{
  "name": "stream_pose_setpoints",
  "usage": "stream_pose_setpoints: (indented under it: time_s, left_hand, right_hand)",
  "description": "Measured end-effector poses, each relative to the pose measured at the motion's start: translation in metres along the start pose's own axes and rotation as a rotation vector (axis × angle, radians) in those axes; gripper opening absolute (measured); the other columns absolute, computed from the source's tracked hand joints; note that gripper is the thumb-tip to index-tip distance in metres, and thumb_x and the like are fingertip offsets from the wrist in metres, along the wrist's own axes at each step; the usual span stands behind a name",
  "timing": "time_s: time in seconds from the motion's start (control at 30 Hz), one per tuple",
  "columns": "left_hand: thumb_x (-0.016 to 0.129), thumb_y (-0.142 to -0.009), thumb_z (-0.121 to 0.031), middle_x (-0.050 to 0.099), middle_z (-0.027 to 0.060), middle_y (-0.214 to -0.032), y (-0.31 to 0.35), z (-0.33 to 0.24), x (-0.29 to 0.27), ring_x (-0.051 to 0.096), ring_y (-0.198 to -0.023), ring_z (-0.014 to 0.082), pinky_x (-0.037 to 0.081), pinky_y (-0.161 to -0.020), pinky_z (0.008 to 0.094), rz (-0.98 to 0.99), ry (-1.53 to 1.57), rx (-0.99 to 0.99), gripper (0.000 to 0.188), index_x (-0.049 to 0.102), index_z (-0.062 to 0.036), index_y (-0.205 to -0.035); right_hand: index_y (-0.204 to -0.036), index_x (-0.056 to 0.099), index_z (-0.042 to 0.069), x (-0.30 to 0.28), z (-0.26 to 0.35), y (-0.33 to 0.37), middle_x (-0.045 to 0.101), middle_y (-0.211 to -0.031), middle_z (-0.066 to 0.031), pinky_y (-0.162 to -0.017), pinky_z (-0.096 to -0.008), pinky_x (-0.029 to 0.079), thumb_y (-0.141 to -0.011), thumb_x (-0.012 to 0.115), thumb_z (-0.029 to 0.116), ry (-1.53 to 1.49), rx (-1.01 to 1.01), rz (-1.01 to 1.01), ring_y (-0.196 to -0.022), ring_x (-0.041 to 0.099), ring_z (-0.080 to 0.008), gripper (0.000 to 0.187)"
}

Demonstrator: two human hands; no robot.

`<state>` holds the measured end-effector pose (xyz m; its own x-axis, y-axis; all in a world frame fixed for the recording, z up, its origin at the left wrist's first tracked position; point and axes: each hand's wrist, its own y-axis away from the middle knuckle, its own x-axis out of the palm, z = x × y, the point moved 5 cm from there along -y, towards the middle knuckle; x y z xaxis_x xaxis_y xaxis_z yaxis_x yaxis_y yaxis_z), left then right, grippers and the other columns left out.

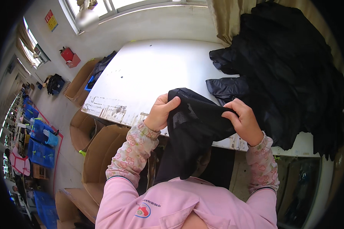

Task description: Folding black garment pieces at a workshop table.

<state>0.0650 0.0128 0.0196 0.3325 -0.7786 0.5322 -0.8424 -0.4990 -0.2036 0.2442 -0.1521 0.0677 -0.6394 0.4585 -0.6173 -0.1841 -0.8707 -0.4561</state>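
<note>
A black piece of mesh-like fabric [197, 118] is stretched between my two hands, over the near edge of the white table [156, 68]. My left hand [161, 112] pinches its upper left corner, thumb on top. At the upper right, my right hand [244, 121] grips the fabric between thumb and fingers. The cloth's lower part hangs down in front of my chest. To the right, a big pile of black garments [290, 68] covers that side of the table, with sleeve-like ends lying toward the middle.
Open cardboard boxes [103, 160] stand left of the table. Further left are blue crates [41, 152] along a red floor line, and a person in pink [20, 162]. A red box [68, 56] is on the wall. A curtain [227, 19] hangs behind the pile.
</note>
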Motion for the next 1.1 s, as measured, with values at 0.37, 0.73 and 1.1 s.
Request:
stream_pose_setpoints:
  time_s: [0.37,0.73,1.1]
  left_hand:
    - [0.054,-0.099,-0.02,0.066,0.0047,-0.089,-0.027,-0.031,-0.067,0.062,-0.08,0.0113,0.051,-0.079,0.0243,-0.22,-0.287,0.228,0.023,0.063,-0.0011,-0.108]
    - [0.057,-0.084,-0.064,0.045,0.0185,-0.138,0.106,0.174,-0.067,0.057,-0.115,0.0307,0.044,-0.102,0.0449,0.066,0.27,-0.442,0.097,0.012,-0.014,-0.153]
    - [0.058,-0.094,-0.012,0.06,0.015,-0.127,0.004,0.191,0.003,0.06,-0.114,0.0277,0.048,-0.1,0.0417,-0.129,0.512,-0.292,0.038,0.051,0.0039,-0.128]
  right_hand:
    - [-0.094,0.063,0.001,-0.021,0.024,-0.026,0.061,-0.073,-0.0132,-0.063,-0.0284,0.046,-0.088,0.067,0.014,-0.008,-0.01,-0.047,-0.067,0.059,-0.0212,0.015]
    - [-0.102,0.067,0.0,-0.058,0.005,-0.074,0.065,-0.091,0.0023,-0.077,-0.018,0.044,-0.096,0.06,0.022,-0.684,0.142,-0.269,-0.082,0.058,-0.0044,0.024]
    - [-0.1,0.063,0.003,-0.028,0.018,-0.055,0.066,-0.092,-0.001,-0.074,-0.0206,0.05,-0.098,0.056,0.02,-1.143,0.275,-0.219,-0.082,0.062,-0.0079,0.018]
